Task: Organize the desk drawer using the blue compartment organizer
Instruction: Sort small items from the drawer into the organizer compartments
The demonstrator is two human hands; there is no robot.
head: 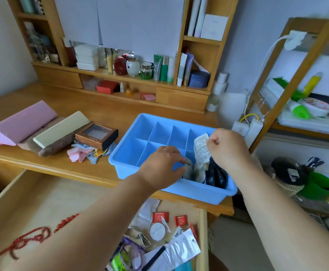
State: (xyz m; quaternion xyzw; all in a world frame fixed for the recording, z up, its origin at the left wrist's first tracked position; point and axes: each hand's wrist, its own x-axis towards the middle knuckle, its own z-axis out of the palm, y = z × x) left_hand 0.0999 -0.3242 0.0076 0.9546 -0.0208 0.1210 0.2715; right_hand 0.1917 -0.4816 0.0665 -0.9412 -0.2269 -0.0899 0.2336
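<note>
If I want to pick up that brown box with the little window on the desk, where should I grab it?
Probably by its two long sides, coming down from above. The brown window box lies flat but propped on the pile of cloths, window facing up, so pressing the clear panel might dent it. Its dark right end is also free.

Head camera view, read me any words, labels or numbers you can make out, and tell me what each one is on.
None can be read.
White packet, pinched by the right hand over the blue organizer: lines of small print, blurred.
Red sachets in the drawer: markings too small.
Brown box on the desk: window text blurred.
</note>
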